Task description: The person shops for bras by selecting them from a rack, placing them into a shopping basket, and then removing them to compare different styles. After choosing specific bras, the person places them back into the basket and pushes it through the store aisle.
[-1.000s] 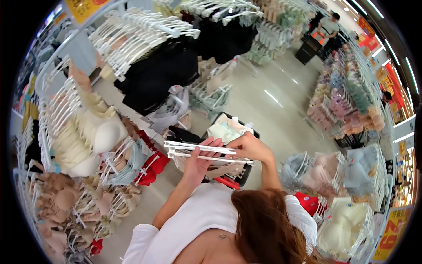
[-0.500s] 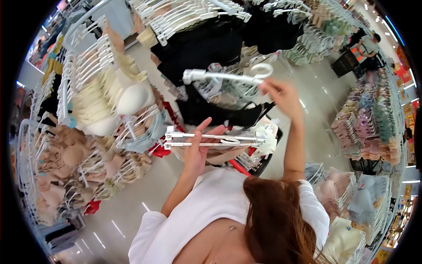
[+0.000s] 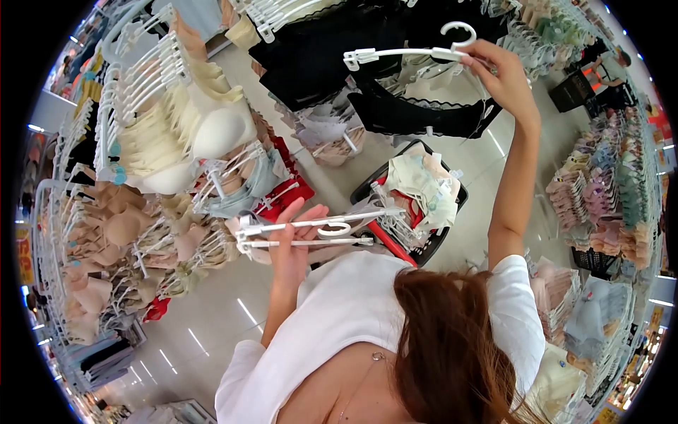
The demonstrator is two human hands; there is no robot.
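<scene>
Black bra on a white hanger, held high at upper right, just in front of a rack of black garments; right hand closed on the hanger beside its hook. Left hand, lower and near the chest, gripping a bundle of white hangers, fingers curled round them. Black shopping basket holding pale garments, on the floor between the two arms. Cream bras racked at left.
</scene>
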